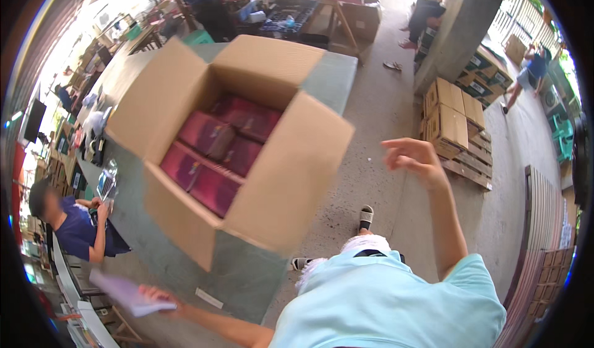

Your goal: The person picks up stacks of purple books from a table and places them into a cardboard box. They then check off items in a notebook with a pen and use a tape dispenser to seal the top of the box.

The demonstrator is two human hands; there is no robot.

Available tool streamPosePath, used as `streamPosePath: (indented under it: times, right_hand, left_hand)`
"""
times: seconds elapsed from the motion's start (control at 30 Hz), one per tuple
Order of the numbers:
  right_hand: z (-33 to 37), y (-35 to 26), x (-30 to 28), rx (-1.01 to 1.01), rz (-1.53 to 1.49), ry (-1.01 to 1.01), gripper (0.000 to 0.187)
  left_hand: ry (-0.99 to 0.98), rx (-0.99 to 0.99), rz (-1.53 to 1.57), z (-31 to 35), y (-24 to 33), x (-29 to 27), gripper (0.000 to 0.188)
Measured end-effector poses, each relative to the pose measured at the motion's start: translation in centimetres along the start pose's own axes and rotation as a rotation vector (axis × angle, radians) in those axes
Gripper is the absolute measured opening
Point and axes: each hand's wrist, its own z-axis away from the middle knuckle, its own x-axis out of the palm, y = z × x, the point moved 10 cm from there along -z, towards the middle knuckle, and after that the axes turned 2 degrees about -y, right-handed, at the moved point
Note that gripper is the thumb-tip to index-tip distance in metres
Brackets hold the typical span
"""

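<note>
- Cardboard box (294, 171) sits left of centre in the frame, on the grey-green worktop (241, 280), turned at an angle, its four top flaps folded outward.
- Inside it, dark red packages (207, 134) lie close together, side by side, filling the lower part; the box walls rise above them at the upper edge.
- The left hand (159, 296), at the lower left of the frame, grips the near end of a pale purple flat piece (117, 288); motion blur hides whether that is one sheet or several.
- The right hand (413, 161), right of centre, is raised above the concrete floor (346, 193), well apart from the box. Its fingers are partly bent and loosely spread, with a gap between the index finger and the rest.
- A small white strip (209, 298) lies on the worktop at the lower left of the frame, near the left hand.
- At the left edge, a co-worker (74, 233) in a dark blue top has both hands at a clear, shiny packet (107, 182) by the worktop.
- At the upper right, brown cartons (450, 125) are stacked on a wooden pallet (473, 171), beside a concrete pillar (461, 29).
</note>
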Motion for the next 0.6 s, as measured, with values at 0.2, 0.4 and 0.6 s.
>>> streamPosePath:
  times: [0.2,0.4,0.6]
  right_hand:
    - [-5.5,9.3,-6.3,0.144,0.177,-0.268,0.037]
    - [-8.9,15.3,-8.3,0.158,0.328,-0.539,0.031]
    - [-21.6,17.0,-12.4,0.010,0.528,-0.357,0.025]
  left_hand:
    - [-0.357,0.416,0.106,9.3,-27.1,18.8,0.045]
    - [-0.473,0.196,-0.136,11.2,-37.8,22.0,0.046]
    - [-0.448,-0.003,-0.239,8.8,-51.8,19.2,0.056]
